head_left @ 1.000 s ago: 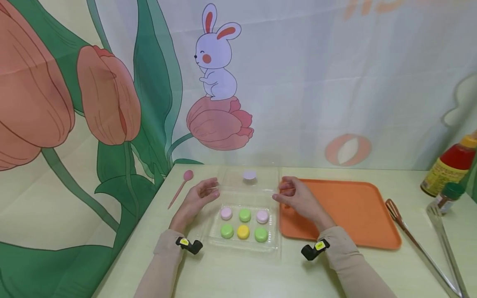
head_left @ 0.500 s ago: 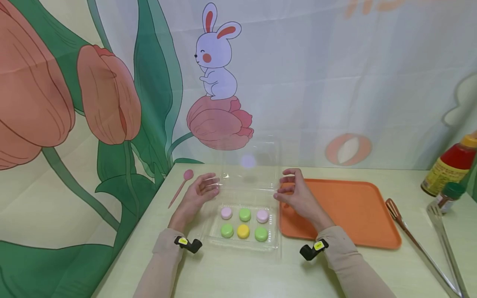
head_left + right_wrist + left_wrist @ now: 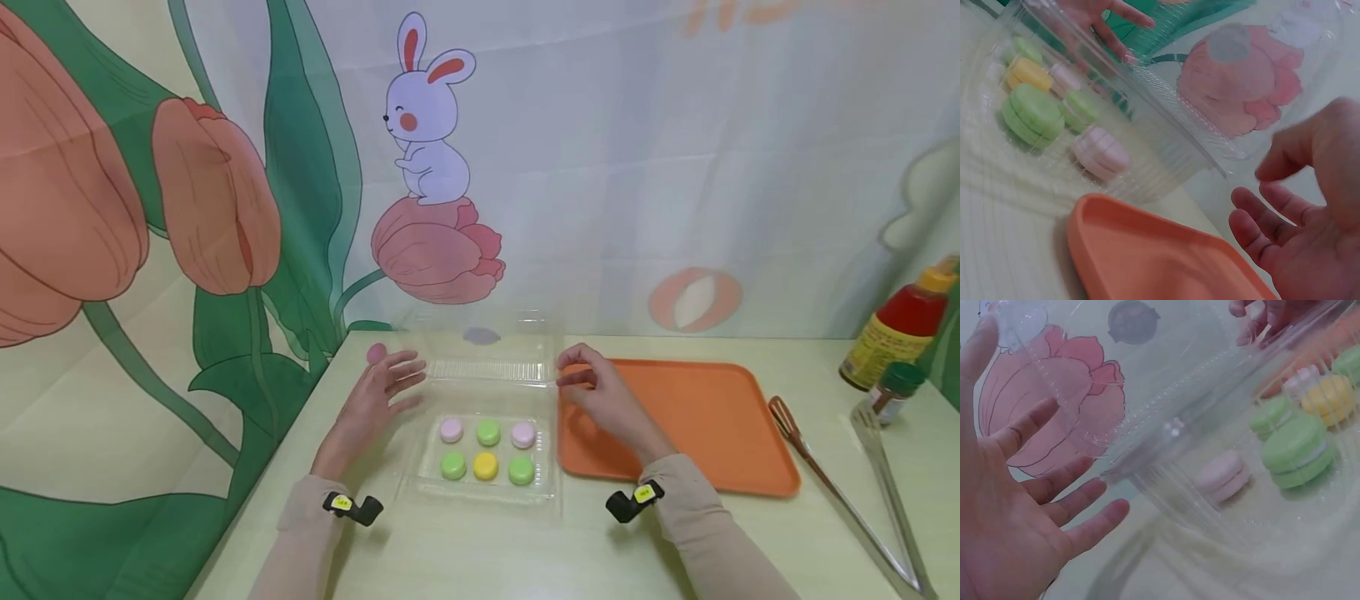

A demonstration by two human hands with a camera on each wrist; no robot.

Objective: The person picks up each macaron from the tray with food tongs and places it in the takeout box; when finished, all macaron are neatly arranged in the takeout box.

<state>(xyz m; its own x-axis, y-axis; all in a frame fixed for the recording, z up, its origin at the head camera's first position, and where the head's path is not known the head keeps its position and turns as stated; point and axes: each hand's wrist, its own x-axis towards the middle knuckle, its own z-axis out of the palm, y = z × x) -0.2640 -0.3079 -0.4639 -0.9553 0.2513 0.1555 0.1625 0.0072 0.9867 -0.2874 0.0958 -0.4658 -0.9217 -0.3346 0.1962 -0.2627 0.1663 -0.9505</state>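
Note:
A clear plastic box (image 3: 551,492) lies open on the table, its hinged lid (image 3: 517,346) raised at the back with a pale oval sticker (image 3: 481,336). Inside its base sit several macarons: green (image 3: 521,470), pale pink (image 3: 451,430) and one yellow (image 3: 485,466). My left hand (image 3: 365,403) is beside the lid's left side, fingers spread and holding nothing in the left wrist view. By the lid's right edge is my right hand (image 3: 603,397), its fingers loosely bent. The right wrist view shows a gap between thumb and fingers, with nothing held.
An orange tray (image 3: 690,425) lies right of the box, partly under my right hand. Metal tongs (image 3: 843,500), a red-and-yellow bottle (image 3: 900,329) and a green-capped jar (image 3: 895,390) are farther right. A pink spoon (image 3: 377,352) lies behind my left hand. A printed cloth (image 3: 585,167) hangs behind.
The lid rose, then tipped partly back down. My left hand has moved left, away from the box, with its fingers spreading. The right hand has barely moved.

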